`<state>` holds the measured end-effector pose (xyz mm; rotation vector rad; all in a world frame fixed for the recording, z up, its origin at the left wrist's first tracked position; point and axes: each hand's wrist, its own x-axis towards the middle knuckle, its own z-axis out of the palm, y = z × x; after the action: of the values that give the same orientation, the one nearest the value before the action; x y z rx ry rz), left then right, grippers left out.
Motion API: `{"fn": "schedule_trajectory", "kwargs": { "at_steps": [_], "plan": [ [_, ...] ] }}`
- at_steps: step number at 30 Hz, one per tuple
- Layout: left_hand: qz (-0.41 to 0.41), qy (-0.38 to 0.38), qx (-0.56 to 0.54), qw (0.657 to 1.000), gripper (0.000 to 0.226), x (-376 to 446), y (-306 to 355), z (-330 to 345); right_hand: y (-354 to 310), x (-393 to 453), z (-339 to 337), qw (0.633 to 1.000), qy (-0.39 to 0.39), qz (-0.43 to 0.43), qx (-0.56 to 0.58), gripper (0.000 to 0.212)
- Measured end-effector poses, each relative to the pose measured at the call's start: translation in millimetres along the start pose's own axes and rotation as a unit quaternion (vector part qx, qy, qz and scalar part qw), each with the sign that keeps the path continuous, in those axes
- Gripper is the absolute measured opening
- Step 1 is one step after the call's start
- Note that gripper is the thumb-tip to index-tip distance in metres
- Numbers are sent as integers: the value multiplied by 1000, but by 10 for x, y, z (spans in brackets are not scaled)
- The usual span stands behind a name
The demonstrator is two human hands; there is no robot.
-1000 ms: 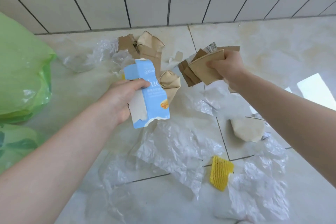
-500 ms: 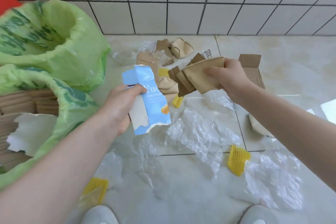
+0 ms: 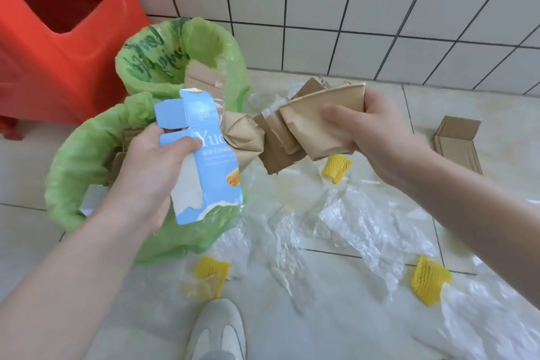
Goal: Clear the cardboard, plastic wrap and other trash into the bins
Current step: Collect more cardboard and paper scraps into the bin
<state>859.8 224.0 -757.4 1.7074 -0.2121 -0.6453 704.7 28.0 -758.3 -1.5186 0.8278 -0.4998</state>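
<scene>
My left hand [image 3: 152, 172] grips a torn blue carton [image 3: 211, 166] together with a crumpled brown paper piece [image 3: 244, 137], right over the near green-lined bin [image 3: 76, 161]. My right hand [image 3: 371, 128] holds a bundle of flattened brown paper cups and cardboard scraps [image 3: 309, 123] beside the carton. A second green-lined bin [image 3: 163, 55] stands behind the first, with cardboard and clear wrap inside. Sheets of clear plastic wrap [image 3: 359, 225] cover the floor to the right.
A red plastic bin [image 3: 58, 38] stands at the back left against the tiled wall [image 3: 365, 9]. Yellow foam nets [image 3: 428, 279] [image 3: 211, 272] [image 3: 337, 168] lie on the floor. An open cardboard box [image 3: 457, 143] sits at the right. My shoe [image 3: 217, 330] is at the bottom.
My view has swung left and both hands have carried their loads toward the bins. The blue carton now hangs over the near green bin, and the red bin has come into sight.
</scene>
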Motion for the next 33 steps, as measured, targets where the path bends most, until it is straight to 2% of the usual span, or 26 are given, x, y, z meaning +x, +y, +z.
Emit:
{"fn": "schedule_trajectory", "kwargs": {
  "at_steps": [7,10,13,16,18,21,23,25,28,31,33],
  "plan": [
    [86,120,12,989,22,147,118,-521,-315,104,529,999,-31,-24,24,16],
    [168,174,88,966,24,157,155,-682,-407,176,806,998,-57,-26,28,20],
    [221,227,195,928,29,145,171,-785,-457,270,1069,995,-89,-26,32,21],
    [210,248,237,916,20,192,81,-911,-483,330,1279,990,-115,-49,-59,21],
    [187,255,232,920,25,272,-19,-1015,-488,369,1367,985,-106,-77,-115,23],
    [163,276,217,922,32,367,-138,-1128,-531,397,1433,985,-92,-93,-110,22],
    [146,277,222,923,32,392,-194,-1164,-573,390,1477,981,-119,-109,-112,17],
    [125,259,237,928,32,418,-243,-1166,-597,353,1553,963,-179,-132,-152,14],
    [104,225,232,941,30,450,-299,-1114,-523,306,1735,917,-260,-163,-254,14],
    [95,196,221,950,28,489,-336,-1054,-378,338,1890,870,-300,-180,-348,14],
    [93,179,227,953,29,503,-350,-1023,-309,377,1953,851,-308,-184,-383,16]
  ]
}}
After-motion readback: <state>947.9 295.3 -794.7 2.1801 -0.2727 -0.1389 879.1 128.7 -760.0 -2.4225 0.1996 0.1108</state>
